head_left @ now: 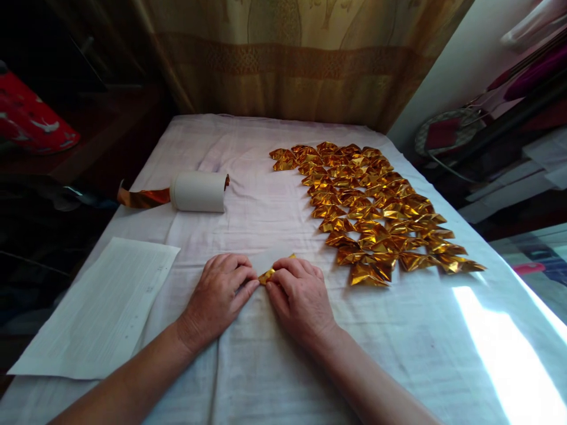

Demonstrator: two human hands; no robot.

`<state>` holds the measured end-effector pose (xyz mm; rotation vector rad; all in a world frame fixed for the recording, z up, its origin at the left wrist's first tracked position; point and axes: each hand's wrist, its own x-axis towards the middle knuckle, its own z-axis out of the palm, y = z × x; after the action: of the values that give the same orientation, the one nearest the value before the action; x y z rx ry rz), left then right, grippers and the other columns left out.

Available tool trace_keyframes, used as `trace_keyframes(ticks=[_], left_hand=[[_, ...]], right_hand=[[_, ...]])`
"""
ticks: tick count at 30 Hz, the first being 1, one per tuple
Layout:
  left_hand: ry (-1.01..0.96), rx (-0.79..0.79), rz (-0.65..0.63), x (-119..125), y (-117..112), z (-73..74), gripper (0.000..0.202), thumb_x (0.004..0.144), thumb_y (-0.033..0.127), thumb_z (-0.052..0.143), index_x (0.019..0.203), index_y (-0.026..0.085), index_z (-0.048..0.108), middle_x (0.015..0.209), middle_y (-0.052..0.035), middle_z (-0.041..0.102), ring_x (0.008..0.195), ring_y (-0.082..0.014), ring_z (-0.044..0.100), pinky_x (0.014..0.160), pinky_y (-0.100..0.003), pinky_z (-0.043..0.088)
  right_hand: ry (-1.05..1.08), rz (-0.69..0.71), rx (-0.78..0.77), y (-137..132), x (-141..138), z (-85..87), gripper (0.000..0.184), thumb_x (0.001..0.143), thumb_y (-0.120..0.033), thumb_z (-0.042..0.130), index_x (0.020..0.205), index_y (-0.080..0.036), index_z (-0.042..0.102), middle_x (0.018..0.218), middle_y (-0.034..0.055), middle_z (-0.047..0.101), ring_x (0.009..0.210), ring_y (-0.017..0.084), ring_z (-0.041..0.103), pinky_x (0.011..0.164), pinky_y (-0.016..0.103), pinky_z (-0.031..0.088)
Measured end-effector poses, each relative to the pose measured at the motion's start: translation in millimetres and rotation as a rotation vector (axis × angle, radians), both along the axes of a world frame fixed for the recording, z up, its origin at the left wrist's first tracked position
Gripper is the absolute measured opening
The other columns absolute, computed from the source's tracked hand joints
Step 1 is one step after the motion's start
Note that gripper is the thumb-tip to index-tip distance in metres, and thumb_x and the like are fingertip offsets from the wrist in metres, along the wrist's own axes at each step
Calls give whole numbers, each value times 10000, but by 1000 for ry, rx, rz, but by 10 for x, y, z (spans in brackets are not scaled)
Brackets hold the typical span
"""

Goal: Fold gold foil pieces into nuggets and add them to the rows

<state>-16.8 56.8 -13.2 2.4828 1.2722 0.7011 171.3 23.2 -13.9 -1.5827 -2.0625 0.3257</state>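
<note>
Our R hand (303, 298) is clamped on a gold foil pc (266, 275), front & centre on the cloth-covered desk (266, 372); our L hand (224, 292) has its fingertips together at the foil pc's left end, can't tell if gripping; we see a pale sheet (266, 255) just behind; to our L, a printed page (101, 307), w/ a white roll (199, 192) & its foil tail (148, 199) beyond; to our R, rows of folded gold pcs (365, 211)
</note>
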Motion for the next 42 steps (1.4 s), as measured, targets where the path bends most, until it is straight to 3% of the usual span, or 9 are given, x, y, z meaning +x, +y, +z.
trace_keyframes(ticks=[14,29,34,42], left_hand=[[9,-56,48,27,7,-15,168,932,311,552,815,212,621,992,-44,628,963,-216,556,888,-396,422],[30,-101,93,50,-8,-21,91,872,272,636,825,220,577,1045,-36,612,1000,-226,537,908,-405,403],[29,-112,93,51,-3,-18,74,883,268,608,834,221,579,1048,-39,606,1007,-229,528,912,-416,402],[29,-95,87,44,3,-23,78,893,286,591,844,228,579,1049,-39,602,1004,-228,521,913,-411,399]], right_hand=[[91,-35,-4,5,2,-48,58,897,-187,585,938,-229,592,1025,28,672,960,203,562,826,346,353],[77,-30,0,8,-22,-53,80,920,-231,585,883,-243,654,1051,35,663,964,204,563,830,368,352],[15,-91,-37,33,-92,-11,171,879,-320,660,739,-231,618,1003,41,647,917,219,543,773,365,339],[88,-89,-104,56,-53,-11,31,854,-215,648,843,-244,645,997,30,642,922,209,564,773,345,366]])
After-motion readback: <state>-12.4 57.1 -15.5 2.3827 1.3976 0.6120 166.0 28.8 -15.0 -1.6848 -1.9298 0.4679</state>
